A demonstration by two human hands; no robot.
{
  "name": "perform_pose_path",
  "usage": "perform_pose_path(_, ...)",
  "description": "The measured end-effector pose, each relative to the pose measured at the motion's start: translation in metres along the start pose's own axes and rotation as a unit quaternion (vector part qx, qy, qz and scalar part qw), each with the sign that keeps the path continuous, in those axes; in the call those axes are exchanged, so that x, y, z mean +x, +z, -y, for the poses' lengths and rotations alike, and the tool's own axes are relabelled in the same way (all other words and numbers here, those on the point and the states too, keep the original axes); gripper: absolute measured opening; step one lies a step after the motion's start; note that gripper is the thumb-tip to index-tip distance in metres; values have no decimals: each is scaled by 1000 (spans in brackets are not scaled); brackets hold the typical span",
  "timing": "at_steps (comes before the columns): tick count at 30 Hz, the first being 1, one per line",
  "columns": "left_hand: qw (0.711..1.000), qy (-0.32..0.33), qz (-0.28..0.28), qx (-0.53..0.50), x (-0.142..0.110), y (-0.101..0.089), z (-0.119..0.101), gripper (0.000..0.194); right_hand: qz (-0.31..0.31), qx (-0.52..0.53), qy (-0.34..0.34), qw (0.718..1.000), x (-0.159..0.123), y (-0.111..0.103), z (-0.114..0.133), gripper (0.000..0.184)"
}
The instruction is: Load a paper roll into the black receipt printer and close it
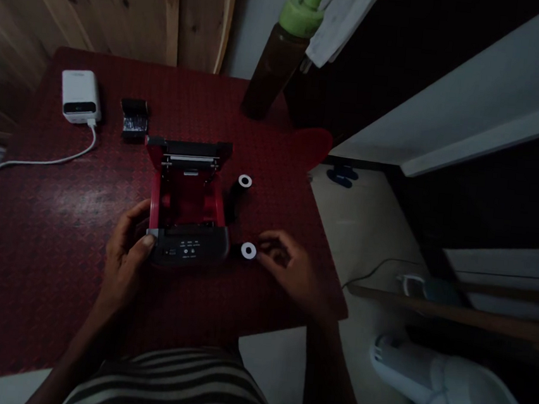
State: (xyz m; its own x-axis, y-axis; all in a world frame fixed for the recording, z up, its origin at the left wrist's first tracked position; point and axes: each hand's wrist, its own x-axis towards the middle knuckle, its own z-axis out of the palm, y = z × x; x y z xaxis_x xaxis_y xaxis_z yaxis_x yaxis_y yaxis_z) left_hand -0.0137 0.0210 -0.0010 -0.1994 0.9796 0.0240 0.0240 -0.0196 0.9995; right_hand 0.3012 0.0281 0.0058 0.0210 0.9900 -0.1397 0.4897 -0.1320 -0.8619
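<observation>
My left hand [128,249] grips the left side of a small red and black label printer [191,245], thumb on the front panel's corner, fingers along the side wall. The printer's lid stands raised, showing a bare red compartment. To the right of the printer is a dark roll with a white ring-shaped end [248,251]. My right hand [287,264] is beside this roll, thumb and forefinger apart, fingertips at its white end; whether they touch it I cannot tell. A second dark roll with a white end [245,181] stands farther back.
On the red patterned table [52,283] are a white power bank [80,96] with a white cable [39,162], a small black piece [134,119], and a tall bottle with a green cap [276,56]. A red rounded object [315,148] is at the right edge.
</observation>
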Motion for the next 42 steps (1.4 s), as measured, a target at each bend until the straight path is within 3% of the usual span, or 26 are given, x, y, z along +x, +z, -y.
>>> perform_pose_path(3,1000,-2,-7,5,0,0,2,56,0,30,22,999,-22,19,2,43)
perform_pose_path(6,1000,3,-9,10,-1,0,3,55,-56,47,8,997,-22,45,0,37)
perform_pose_path(9,1000,7,-4,11,-1,0,2,55,-79,72,11,994,-17,51,1,31)
perform_pose_path(11,1000,11,1,7,-1,0,1,57,-69,96,2,993,-17,39,9,33)
perform_pose_path(14,1000,12,2,-4,-1,1,0,57,-35,110,-35,993,-21,4,37,28)
perform_pose_path(17,1000,1,0,-14,-2,2,-1,55,54,116,-113,985,-21,-27,72,27)
perform_pose_path(20,1000,2,12,-9,-2,1,-2,54,175,150,-138,963,-8,-33,99,33)
perform_pose_path(24,1000,10,24,-4,-3,0,-3,53,250,140,-124,950,26,-7,118,35)
perform_pose_path(29,999,-10,24,-29,-5,1,-1,54,204,-36,-187,960,57,33,140,31)
perform_pose_path(33,999,-30,25,-30,-7,1,-1,57,227,-206,-244,920,68,54,151,22)
perform_pose_path(42,998,-47,24,-34,-7,-1,-1,59,176,-327,-213,904,73,86,144,25)
